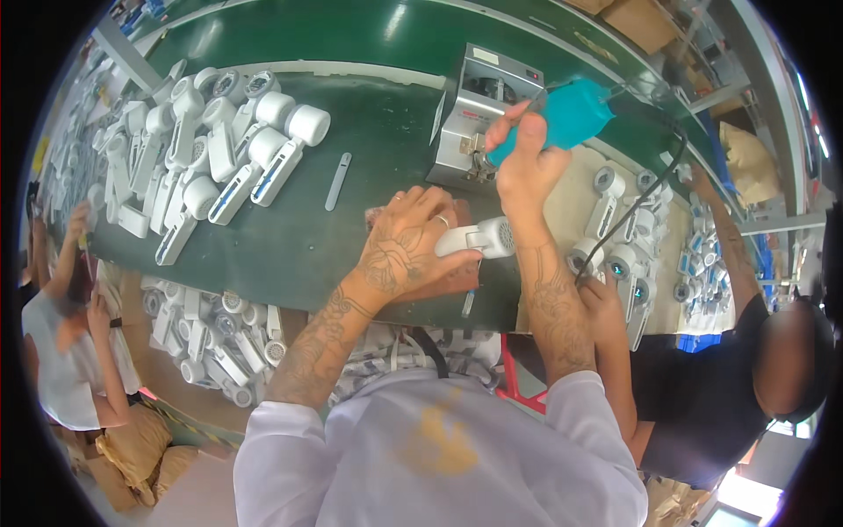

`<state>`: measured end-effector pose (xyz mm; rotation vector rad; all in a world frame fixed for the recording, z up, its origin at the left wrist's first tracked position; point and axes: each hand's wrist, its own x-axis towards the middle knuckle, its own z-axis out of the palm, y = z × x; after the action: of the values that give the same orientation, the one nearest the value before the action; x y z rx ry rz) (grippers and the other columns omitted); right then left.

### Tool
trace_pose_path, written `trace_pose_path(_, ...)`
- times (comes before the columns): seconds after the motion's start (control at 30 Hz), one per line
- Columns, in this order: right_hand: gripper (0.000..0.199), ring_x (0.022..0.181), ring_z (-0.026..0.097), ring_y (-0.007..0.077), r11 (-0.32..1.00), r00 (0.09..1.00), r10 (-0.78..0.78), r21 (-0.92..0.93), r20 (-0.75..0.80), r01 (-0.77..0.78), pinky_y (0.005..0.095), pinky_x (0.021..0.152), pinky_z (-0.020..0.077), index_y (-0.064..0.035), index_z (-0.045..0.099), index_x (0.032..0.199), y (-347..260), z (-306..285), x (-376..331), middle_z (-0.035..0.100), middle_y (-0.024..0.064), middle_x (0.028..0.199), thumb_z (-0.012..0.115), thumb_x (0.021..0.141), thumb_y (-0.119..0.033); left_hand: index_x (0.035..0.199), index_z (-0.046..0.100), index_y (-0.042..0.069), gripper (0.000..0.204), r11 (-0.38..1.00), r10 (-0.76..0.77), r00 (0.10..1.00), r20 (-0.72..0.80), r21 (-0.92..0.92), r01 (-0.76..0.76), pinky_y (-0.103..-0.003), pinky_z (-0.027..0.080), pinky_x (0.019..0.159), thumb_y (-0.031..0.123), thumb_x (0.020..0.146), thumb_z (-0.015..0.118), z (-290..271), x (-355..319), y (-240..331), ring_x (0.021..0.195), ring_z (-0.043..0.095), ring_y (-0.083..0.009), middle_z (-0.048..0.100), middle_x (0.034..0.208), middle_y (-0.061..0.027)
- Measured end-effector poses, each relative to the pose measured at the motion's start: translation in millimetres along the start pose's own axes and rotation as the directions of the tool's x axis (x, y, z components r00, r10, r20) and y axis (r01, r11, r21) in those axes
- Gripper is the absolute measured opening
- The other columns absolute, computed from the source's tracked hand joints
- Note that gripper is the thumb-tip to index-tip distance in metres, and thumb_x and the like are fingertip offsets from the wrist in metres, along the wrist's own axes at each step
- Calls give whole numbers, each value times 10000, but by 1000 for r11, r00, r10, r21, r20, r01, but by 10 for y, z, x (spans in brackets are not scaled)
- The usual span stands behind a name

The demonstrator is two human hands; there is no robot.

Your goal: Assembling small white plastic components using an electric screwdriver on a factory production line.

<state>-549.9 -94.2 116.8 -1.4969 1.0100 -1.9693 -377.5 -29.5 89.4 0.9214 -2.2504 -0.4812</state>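
My left hand [411, 235] lies over a white handheld fan [492, 238], its fingers curled round it and its thumb along the near side. The fan's round head points right, and most of its body is hidden under the hand. Beneath is a reddish-brown block [443, 286]. Raised to the right, my right hand [532, 165] grips a teal electric screwdriver [575, 112]. The tool slants down to the left, with its tip at the front of a grey screw feeder box [492, 75]; the tip itself is hard to make out.
Many white fans [184, 149] are heaped on the green table [290, 255] at left. A pale strip [338, 182] lies near them. More fans [637, 211] stand at right, where a co-worker's hand [601, 303] reaches in. A black cable [645, 193] crosses there. Below left sits another fan pile [215, 338].
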Motion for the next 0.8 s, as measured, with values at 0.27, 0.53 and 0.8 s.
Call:
trace_pose_path(0.27,441,571,558,163,975,977,195,-120,82,-185,294,535,456,6,566,986,-309,48,-116,565,71,674,555,1018,-434,903,664,58,403,998,-47,998,31,49,45,-432,453,876,437,798,748,24,-47,-12,957,562,-276,603,986,-74)
trace_pose_path(0.53,389,619,590,138,971,976,210,107,64,-216,277,540,464,35,584,1055,-516,-113,-419,630,97,935,616,998,-348,956,681,49,376,1000,-16,1000,19,10,16,-436,469,848,386,804,753,10,-22,13,934,574,-274,624,983,-79)
trace_pose_path(0.8,561,596,537,186,960,956,276,12,96,-279,335,578,471,32,528,991,-406,-141,-518,531,85,703,609,963,-523,958,665,41,381,999,-29,1000,5,-20,29,-426,480,840,377,803,756,64,-40,10,933,573,-283,613,982,-95)
